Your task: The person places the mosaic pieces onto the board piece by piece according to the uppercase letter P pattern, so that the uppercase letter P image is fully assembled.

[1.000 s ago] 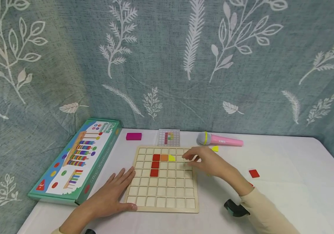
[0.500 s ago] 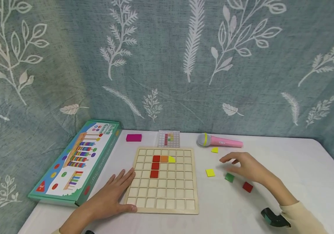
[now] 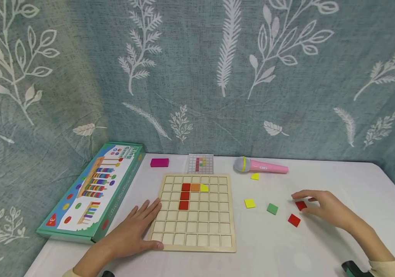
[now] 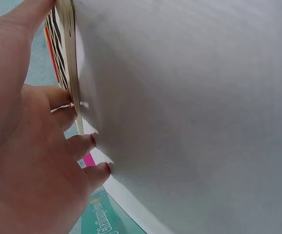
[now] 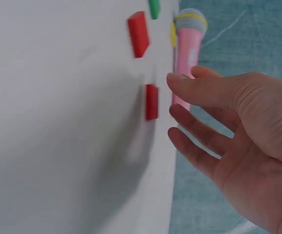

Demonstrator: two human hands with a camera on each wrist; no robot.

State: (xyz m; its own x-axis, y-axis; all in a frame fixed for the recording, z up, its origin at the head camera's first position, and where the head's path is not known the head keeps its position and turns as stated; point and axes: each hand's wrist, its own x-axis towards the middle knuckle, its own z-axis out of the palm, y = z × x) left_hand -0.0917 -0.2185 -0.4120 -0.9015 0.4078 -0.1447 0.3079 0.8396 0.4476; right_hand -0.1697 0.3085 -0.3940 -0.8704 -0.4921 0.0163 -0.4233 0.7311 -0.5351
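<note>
My left hand (image 3: 133, 234) lies spread at the left side of the wooden grid board (image 3: 205, 229), its fingertips and thumb touching the frame. In the board sit a column of red square tiles (image 3: 184, 196), an orange square (image 3: 195, 187) and a yellow quarter-round tile (image 3: 204, 187). Over the far red tile (image 3: 300, 205) hovers my right hand (image 3: 332, 211), thumb and fingers apart with nothing between them. The right wrist view shows a gap between the fingertips and that red tile (image 5: 151, 102). Another red tile (image 3: 294, 220) lies closer to me.
Loose on the white table are a green tile (image 3: 272, 209), a yellow square (image 3: 250, 203) and a yellow quarter-round piece (image 3: 254, 176). Behind the board stand a pattern card (image 3: 200, 164), a magenta block (image 3: 159, 162) and a pink toy microphone (image 3: 266, 166). A game box (image 3: 93, 192) lies left.
My right hand has moved from above the board's right edge, past the yellow and green tiles, to the far red tile. The left hand stays at the board.
</note>
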